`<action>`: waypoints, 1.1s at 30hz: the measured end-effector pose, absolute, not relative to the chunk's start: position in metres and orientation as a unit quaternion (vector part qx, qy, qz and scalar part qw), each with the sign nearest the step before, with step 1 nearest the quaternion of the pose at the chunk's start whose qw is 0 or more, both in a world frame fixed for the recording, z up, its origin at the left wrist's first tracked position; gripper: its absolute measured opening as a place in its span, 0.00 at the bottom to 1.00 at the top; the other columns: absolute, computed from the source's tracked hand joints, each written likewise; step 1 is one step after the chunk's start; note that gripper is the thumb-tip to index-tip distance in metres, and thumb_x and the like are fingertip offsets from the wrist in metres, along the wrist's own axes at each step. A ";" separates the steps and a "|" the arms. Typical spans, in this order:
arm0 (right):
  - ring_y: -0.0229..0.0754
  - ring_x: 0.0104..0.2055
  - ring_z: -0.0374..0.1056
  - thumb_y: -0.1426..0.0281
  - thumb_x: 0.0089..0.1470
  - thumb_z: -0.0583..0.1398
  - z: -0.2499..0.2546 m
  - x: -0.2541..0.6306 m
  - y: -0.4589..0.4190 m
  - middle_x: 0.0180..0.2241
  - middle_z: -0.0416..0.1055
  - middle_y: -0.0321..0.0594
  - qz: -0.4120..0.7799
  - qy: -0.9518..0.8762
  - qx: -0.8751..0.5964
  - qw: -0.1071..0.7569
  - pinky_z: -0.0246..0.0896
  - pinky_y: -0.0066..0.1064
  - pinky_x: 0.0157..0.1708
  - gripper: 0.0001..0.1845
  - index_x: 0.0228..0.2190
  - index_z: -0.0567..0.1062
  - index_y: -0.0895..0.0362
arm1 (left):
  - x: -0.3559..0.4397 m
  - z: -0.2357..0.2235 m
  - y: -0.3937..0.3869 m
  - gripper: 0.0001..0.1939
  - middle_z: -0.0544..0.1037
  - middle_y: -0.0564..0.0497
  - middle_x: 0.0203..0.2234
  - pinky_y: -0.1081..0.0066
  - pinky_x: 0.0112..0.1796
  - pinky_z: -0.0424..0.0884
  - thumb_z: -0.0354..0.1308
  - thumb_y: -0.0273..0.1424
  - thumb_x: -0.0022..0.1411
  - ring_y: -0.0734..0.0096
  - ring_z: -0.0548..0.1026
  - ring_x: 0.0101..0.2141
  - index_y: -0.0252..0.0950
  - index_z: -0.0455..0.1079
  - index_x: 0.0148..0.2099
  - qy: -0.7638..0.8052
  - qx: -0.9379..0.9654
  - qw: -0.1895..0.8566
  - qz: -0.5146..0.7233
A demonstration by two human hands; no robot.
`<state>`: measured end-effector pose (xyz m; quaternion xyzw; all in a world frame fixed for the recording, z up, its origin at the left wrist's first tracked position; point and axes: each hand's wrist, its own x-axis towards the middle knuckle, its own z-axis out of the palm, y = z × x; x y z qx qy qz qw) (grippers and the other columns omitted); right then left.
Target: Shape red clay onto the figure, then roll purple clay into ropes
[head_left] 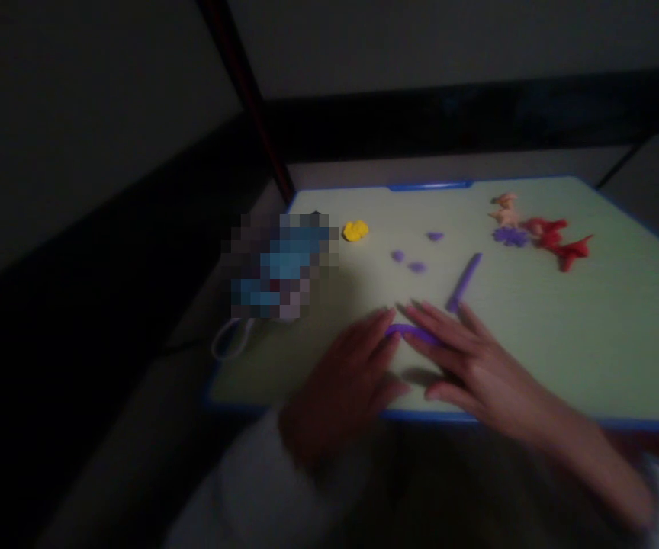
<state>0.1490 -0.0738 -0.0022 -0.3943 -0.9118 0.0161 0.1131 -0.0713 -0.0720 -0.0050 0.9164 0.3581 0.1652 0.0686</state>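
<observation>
Both my hands rest on a pale green board (593, 335) with a blue rim. My left hand (346, 381) and my right hand (467, 358) lie flat with fingers stretched out, fingertips meeting over a curved purple clay roll (406, 331). A straight purple clay stick (465, 280) lies just beyond my right fingers. Three small purple clay bits (415, 265) sit further back.
A yellow clay lump (355, 230) lies at the board's back left beside a blurred-out blue object (278, 267). Red, purple and peach clay shapes (541, 232) cluster at the back right. A white cord loop (229, 343) hangs off the left edge. The room is dark.
</observation>
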 end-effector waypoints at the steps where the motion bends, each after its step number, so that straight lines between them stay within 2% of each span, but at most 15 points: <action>1: 0.51 0.66 0.43 0.53 0.59 0.48 -0.002 0.149 -0.074 0.65 0.45 0.43 0.018 -0.912 -0.394 0.112 0.41 0.59 0.59 0.32 0.59 0.57 0.56 | -0.071 -0.005 -0.072 0.24 0.57 0.34 0.60 0.53 0.57 0.60 0.50 0.37 0.63 0.55 0.54 0.62 0.29 0.60 0.57 0.356 0.917 0.069 0.167; 8: 0.52 0.66 0.40 0.50 0.58 0.47 -0.002 0.149 -0.073 0.66 0.41 0.43 0.021 -0.911 -0.393 0.122 0.42 0.59 0.58 0.35 0.60 0.54 0.55 | -0.070 -0.004 -0.071 0.25 0.58 0.32 0.60 0.53 0.57 0.60 0.49 0.38 0.63 0.55 0.55 0.61 0.26 0.58 0.57 0.362 0.915 0.083 0.159; 15: 0.52 0.66 0.40 0.51 0.58 0.49 -0.003 0.147 -0.072 0.66 0.42 0.42 0.008 -0.913 -0.393 0.111 0.42 0.59 0.59 0.33 0.59 0.57 0.53 | -0.072 -0.002 -0.073 0.25 0.59 0.35 0.60 0.52 0.57 0.58 0.51 0.36 0.63 0.56 0.58 0.60 0.29 0.58 0.58 0.369 0.908 0.112 0.164; 21: 0.51 0.66 0.41 0.54 0.60 0.47 -0.001 0.154 -0.074 0.65 0.44 0.40 0.014 -0.893 -0.419 0.165 0.43 0.59 0.58 0.28 0.58 0.60 0.51 | -0.069 -0.007 -0.054 0.21 0.66 0.40 0.56 0.59 0.56 0.63 0.54 0.31 0.61 0.62 0.63 0.57 0.30 0.63 0.56 0.424 0.858 0.180 0.228; 26: 0.54 0.65 0.46 0.56 0.60 0.49 -0.006 0.158 -0.079 0.64 0.47 0.42 -0.040 -0.883 -0.441 0.158 0.43 0.63 0.56 0.25 0.54 0.66 0.53 | -0.060 -0.007 -0.042 0.17 0.69 0.42 0.54 0.58 0.56 0.62 0.55 0.29 0.60 0.62 0.64 0.55 0.31 0.68 0.51 0.398 0.880 0.160 0.203; 33: 0.53 0.64 0.48 0.57 0.59 0.52 -0.009 0.161 -0.078 0.64 0.48 0.42 -0.055 -0.882 -0.443 0.152 0.42 0.62 0.57 0.23 0.53 0.67 0.51 | -0.066 -0.012 -0.043 0.16 0.67 0.43 0.56 0.59 0.56 0.61 0.51 0.29 0.63 0.63 0.63 0.57 0.33 0.68 0.52 0.380 0.890 0.145 0.205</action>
